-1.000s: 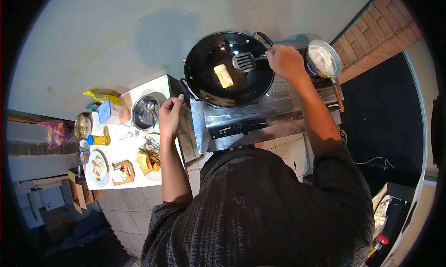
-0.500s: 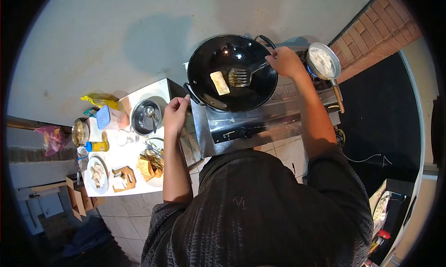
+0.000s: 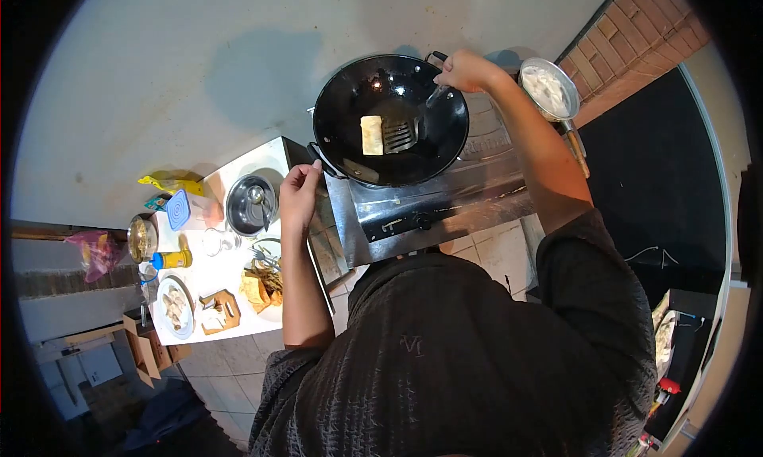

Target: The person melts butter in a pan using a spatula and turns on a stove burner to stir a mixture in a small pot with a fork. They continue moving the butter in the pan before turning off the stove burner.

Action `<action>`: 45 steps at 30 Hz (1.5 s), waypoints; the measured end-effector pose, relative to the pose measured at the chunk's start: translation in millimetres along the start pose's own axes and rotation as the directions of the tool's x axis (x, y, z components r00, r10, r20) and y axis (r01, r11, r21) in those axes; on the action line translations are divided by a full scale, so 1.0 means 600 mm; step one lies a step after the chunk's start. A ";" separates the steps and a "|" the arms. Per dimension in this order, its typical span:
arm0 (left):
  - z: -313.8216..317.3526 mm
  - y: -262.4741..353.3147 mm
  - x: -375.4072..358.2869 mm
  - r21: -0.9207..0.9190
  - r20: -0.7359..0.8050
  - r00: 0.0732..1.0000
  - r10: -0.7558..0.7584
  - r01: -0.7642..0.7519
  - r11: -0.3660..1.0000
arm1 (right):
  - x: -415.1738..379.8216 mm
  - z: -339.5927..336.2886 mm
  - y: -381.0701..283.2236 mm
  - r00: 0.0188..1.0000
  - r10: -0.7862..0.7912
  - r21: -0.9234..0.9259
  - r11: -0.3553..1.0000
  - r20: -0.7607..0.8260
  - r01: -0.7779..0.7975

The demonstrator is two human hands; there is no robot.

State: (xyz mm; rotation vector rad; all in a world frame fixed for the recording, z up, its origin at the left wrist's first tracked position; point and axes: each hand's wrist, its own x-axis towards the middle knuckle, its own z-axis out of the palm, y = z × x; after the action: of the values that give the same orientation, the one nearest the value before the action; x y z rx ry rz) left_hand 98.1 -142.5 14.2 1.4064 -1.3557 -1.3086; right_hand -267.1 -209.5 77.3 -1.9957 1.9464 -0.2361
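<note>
A black wok (image 3: 350,83) sits on the stove. Inside it lies a pale rectangular folded piece of food (image 3: 371,135). My right hand (image 3: 467,71), over the wok's right rim, is closed around the handle of a slotted metal spatula (image 3: 400,136). The spatula's blade rests against the right edge of the food piece. At the wok's lower left, my left hand (image 3: 299,193) pinches at the black side handle (image 3: 321,158), with fingertips against it.
Right of the wok stands a pan (image 3: 548,89) with white contents. On the left, a white table (image 3: 274,153) holds a metal bowl (image 3: 251,205), a yellow jar (image 3: 172,259), a plate (image 3: 175,307) of food and a small wooden board (image 3: 219,311). The stove's metal front (image 3: 469,199) faces me.
The spatula has shifted down in the wok, its blade now touching the food piece, which has turned more upright. My right hand has moved up and left. My left hand stays at the handle.
</note>
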 end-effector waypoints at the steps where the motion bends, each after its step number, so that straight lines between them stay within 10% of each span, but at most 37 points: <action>1: 0.001 0.001 -0.001 0.000 -0.003 1.000 -0.001 0.001 1.000 | -0.004 0.001 0.001 1.000 0.001 0.028 1.000 0.007 -0.002; 16: 0.001 -0.002 -0.008 -0.031 -0.062 0.997 -0.042 0.040 0.999 | -0.028 0.022 0.016 0.993 0.034 0.257 0.967 -0.114 -0.004; 25: -0.005 -0.014 -0.010 -0.083 -0.075 0.996 -0.040 0.034 0.996 | -0.091 -0.001 -0.088 0.866 -0.293 -0.074 0.955 -0.404 0.288; 45: -0.021 -0.010 -0.023 -0.146 -0.156 0.985 -0.068 0.045 0.988 | -0.117 0.019 -0.115 0.792 -0.223 -0.012 0.965 -0.568 0.263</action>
State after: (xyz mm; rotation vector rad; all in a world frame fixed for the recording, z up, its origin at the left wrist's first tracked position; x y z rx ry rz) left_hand 112.7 -129.6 13.0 1.4285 -1.1019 -1.2732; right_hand -201.9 -138.6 99.4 -2.3109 1.9385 -1.0602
